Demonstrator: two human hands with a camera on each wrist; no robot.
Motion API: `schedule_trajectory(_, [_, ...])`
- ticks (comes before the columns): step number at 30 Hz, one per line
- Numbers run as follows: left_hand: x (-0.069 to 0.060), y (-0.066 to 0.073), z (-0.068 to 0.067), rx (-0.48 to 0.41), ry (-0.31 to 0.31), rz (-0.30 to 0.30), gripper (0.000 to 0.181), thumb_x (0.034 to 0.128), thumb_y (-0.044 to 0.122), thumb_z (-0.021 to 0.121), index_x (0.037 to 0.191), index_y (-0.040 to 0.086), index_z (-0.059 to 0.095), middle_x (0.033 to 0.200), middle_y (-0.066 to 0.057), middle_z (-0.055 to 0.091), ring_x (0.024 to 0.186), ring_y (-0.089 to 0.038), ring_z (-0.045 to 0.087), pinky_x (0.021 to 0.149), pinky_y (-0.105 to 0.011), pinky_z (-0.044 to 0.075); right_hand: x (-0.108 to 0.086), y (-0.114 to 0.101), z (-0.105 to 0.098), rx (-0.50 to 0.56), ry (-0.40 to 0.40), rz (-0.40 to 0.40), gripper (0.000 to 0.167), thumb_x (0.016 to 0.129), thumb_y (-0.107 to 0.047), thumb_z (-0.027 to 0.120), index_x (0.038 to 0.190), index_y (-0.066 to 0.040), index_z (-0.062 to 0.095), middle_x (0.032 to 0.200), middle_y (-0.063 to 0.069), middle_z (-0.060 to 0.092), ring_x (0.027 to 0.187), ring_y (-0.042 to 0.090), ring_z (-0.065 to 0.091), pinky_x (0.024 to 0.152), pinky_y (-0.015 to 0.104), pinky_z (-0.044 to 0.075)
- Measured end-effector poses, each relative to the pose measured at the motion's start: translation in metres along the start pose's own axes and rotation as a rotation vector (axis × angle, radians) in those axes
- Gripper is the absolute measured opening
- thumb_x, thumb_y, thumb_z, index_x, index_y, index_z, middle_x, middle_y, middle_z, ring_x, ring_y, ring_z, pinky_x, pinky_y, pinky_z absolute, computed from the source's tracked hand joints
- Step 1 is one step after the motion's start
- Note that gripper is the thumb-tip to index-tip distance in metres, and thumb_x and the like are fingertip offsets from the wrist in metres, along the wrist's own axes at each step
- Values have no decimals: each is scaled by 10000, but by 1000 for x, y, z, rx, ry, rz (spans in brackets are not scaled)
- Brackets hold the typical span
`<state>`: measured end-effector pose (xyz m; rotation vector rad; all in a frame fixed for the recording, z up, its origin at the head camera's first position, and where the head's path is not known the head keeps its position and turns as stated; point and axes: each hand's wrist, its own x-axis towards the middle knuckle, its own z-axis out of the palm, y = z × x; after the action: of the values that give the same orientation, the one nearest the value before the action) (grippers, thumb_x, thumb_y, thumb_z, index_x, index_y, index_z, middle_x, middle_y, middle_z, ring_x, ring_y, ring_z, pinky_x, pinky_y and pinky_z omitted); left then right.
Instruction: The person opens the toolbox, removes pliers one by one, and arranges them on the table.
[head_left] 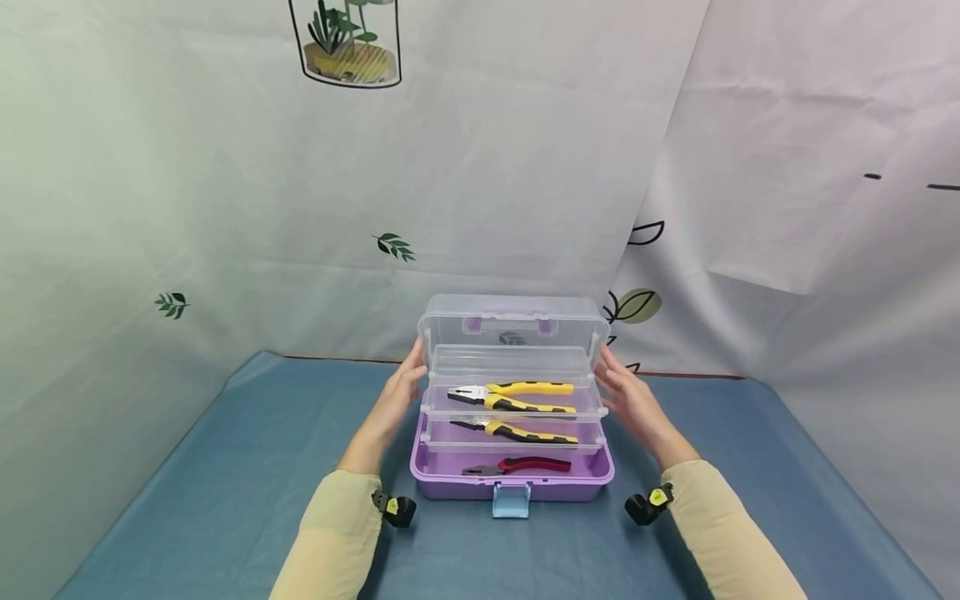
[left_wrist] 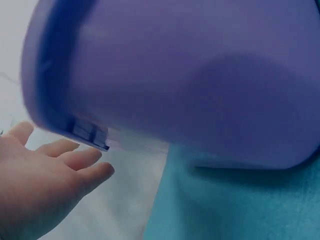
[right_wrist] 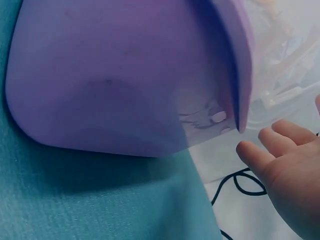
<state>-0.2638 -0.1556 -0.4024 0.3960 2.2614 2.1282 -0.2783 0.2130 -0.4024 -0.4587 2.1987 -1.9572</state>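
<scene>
A purple toolbox (head_left: pixel 427 485) stands on the table with its clear lid (head_left: pixel 517 305) raised and its clear trays spread out in steps. Yellow-and-black pliers (head_left: pixel 532 388) lie in one tray, and another yellow-and-black pair (head_left: pixel 521 432) lies in the tray below. Red-handled pliers (head_left: pixel 536 464) rest in the purple base. My left hand (head_left: pixel 393 400) is at the lid's left side, fingers extended. On the opposite side, my right hand (head_left: pixel 636 408) mirrors it with loosely spread fingers. Whether the fingertips touch the lid is hard to tell.
A light blue latch (head_left: pixel 512 502) hangs down at the box's front. Blue cloth (head_left: pixel 300 442) covers the table. Behind it hangs a pale printed sheet (head_left: pixel 517 167). Each wrist carries a small black camera, such as the left one (head_left: pixel 400 511).
</scene>
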Motion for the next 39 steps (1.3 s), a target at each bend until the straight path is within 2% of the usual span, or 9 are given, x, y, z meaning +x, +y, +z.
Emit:
schedule_trajectory(10, [-3, 2, 4, 51, 47, -29, 649, 964, 278, 343, 1536, 219, 42, 1602, -105, 52, 1459, -336, 103, 1153, -581, 153, -3, -1, 5, 33, 13, -23, 584, 1027, -290, 245, 1529, -162, -25, 1594, 164, -9, 1459, 369, 58, 1141, 611, 133])
schedule_trajectory(13, [-6, 2, 5, 57, 46, -18, 650, 962, 272, 340, 1536, 207, 41, 1600, -116, 58, 1459, -336, 101, 1149, -586, 160, -6, -2, 6, 34, 20, -23, 581, 1024, -273, 249, 1529, -159, -15, 1594, 162, 5, 1458, 370, 70, 1137, 610, 148])
schedule_trajectory(19, [-10, 3, 6, 81, 42, 10, 661, 953, 284, 338, 1536, 193, 39, 1598, -122, 73, 1456, -343, 111, 1134, -611, 175, -11, -4, 6, 24, 28, -44, 573, 1013, -213, 232, 1526, -115, -4, 1568, 245, 74, 1443, 403, 103, 1117, 631, 181])
schedule_trajectory(29, [-15, 1, 8, 112, 58, -10, 609, 978, 262, 312, 1534, 230, 65, 1588, -127, 141, 1448, -338, 156, 1125, -607, 216, -16, -5, 4, -4, 29, -4, 588, 1011, -254, 256, 1528, -139, 0, 1553, 275, 107, 1436, 410, 128, 1106, 626, 228])
schedule_trajectory(33, [-16, 2, 9, 120, 50, -11, 603, 981, 287, 310, 1532, 256, 68, 1596, -86, 126, 1450, -327, 155, 1125, -607, 218, -18, -5, 4, -20, 32, 8, 594, 1007, -268, 265, 1530, -152, 8, 1551, 276, 118, 1432, 416, 140, 1096, 635, 243])
schedule_trajectory(39, [-17, 7, 9, 144, 51, -24, 605, 976, 319, 304, 1532, 256, 73, 1597, -94, 116, 1436, -353, 192, 1119, -604, 238, -20, -8, 5, -38, 40, 12, 596, 1008, -287, 276, 1534, -165, 23, 1552, 263, 138, 1432, 411, 155, 1085, 639, 266])
